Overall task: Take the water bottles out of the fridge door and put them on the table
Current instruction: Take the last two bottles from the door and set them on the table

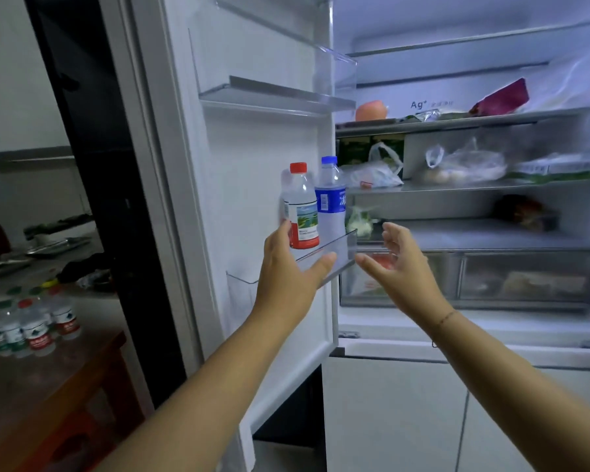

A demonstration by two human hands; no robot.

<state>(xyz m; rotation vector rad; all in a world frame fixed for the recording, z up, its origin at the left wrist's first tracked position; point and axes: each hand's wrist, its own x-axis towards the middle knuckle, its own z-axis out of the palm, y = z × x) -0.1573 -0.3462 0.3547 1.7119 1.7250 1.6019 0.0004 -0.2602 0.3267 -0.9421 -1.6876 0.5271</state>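
Two water bottles stand in the clear lower bin (pixel 324 253) of the open fridge door (pixel 252 165): a red-capped bottle (pixel 300 207) with a red and white label, and a blue-capped bottle (pixel 331 199) with a blue label to its right. My left hand (pixel 290 270) is raised in front of the bin, fingers spread, its fingertips at the left side of the red-capped bottle; contact is unclear. My right hand (pixel 402 264) hovers open just right of the bin, holding nothing. Several small water bottles (pixel 31 325) stand on the wooden table (pixel 48 396) at lower left.
The fridge interior (pixel 474 199) holds bagged food, drawers and shelves at right. Upper door shelves (pixel 276 97) hold nothing I can see. A counter (pixel 48 247) with trays and clutter lies beyond the table. The black door edge (pixel 99 165) stands between table and fridge.
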